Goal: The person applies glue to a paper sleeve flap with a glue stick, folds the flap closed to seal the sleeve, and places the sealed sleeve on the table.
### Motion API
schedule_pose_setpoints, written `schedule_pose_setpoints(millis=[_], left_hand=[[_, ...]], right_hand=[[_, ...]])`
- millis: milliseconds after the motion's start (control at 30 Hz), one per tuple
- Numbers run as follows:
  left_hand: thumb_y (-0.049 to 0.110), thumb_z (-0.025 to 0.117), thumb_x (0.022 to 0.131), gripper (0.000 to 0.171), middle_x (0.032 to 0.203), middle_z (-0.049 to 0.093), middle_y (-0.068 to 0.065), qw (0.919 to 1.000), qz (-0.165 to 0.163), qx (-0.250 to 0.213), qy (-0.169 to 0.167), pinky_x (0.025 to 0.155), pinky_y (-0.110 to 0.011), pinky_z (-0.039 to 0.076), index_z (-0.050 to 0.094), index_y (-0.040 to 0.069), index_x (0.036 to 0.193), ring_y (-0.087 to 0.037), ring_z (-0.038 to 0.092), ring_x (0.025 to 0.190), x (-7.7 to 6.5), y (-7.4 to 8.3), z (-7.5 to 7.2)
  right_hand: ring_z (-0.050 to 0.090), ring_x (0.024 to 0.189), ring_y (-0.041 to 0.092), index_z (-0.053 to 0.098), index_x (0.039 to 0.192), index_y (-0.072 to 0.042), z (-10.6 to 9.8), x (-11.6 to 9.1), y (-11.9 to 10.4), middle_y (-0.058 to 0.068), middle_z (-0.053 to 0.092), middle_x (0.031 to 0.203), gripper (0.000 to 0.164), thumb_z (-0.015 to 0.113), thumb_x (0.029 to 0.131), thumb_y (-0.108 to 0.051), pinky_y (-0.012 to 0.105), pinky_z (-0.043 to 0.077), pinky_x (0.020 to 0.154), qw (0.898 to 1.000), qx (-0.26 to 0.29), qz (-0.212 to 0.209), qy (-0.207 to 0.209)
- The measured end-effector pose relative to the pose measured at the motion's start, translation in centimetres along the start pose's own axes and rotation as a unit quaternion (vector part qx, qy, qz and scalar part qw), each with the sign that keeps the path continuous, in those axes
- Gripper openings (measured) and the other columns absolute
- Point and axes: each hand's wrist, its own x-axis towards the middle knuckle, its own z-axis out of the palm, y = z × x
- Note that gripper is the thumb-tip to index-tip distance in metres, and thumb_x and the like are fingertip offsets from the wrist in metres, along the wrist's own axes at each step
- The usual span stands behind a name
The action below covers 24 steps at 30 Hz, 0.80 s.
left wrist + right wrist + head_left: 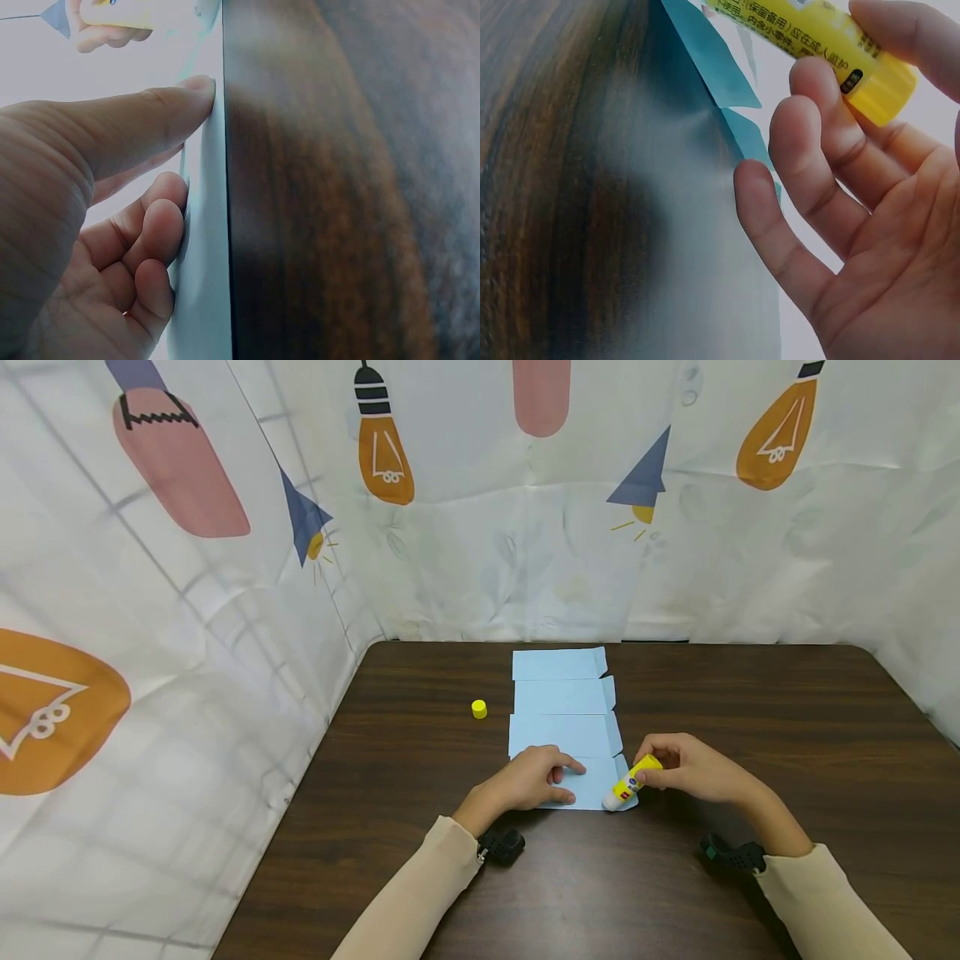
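A light blue sheet of card [564, 735], creased into panels with slanted tabs along its right side, lies flat on the table. My left hand [531, 777] presses on its nearest panel, thumb and index finger stretched out; in the left wrist view the thumb [150, 124] reaches the card's near edge. My right hand [693, 767] pinches a yellow glue stick [633, 781] between thumb and fingers. The stick leans, its white end down at the nearest tab. In the right wrist view the glue stick [817, 45] shows printed writing, and the lower fingers are spread loosely beneath it.
A small yellow cap [479, 709] stands on the dark wooden table [420, 735], left of the card. Printed white curtains [480, 560] hang behind the table and along its left side. Black bands with small cameras sit on both wrists.
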Motion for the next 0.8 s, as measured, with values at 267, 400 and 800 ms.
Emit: schedule_pose_setpoints(millis=[267, 400, 800], left_hand=[[0.027, 0.081, 0.090, 0.039, 0.079, 0.054, 0.006, 1.0000, 0.000, 0.006, 0.000, 0.063, -0.017, 0.038, 0.073, 0.021, 0.128, -0.005, 0.045, 0.068, -0.01, 0.00, 0.01], [0.027, 0.081, 0.090, 0.040, 0.079, 0.054, 0.006, 1.0000, 0.000, 0.009, -0.001, 0.063, -0.016, 0.039, 0.073, 0.021, 0.128, -0.005, 0.045, 0.068, 0.06, -0.09, 0.11], [0.027, 0.081, 0.090, 0.041, 0.080, 0.054, 0.006, 0.9999, 0.004, 0.009, -0.003, 0.063, -0.017, 0.039, 0.072, 0.020, 0.129, -0.005, 0.045, 0.068, 0.10, -0.26, 0.15]], right_hand=[[0.060, 0.076, 0.017, 0.067, 0.101, -0.014, 0.03, 0.10, 0.13, 0.007, 0.067, 0.092, 0.010, 0.072, 0.096, -0.021, 0.028, 0.052, 0.065, 0.998, -0.025, 0.019, 0.053], [0.060, 0.077, 0.017, 0.068, 0.101, -0.015, 0.06, 0.18, 0.25, 0.007, 0.065, 0.094, 0.010, 0.073, 0.096, -0.022, 0.027, 0.052, 0.065, 0.996, -0.036, 0.023, 0.077], [0.058, 0.077, 0.015, 0.069, 0.103, -0.016, 0.20, 0.45, 0.52, 0.005, 0.068, 0.098, 0.014, 0.075, 0.094, -0.025, 0.025, 0.051, 0.065, 0.987, -0.081, 0.014, 0.136]])
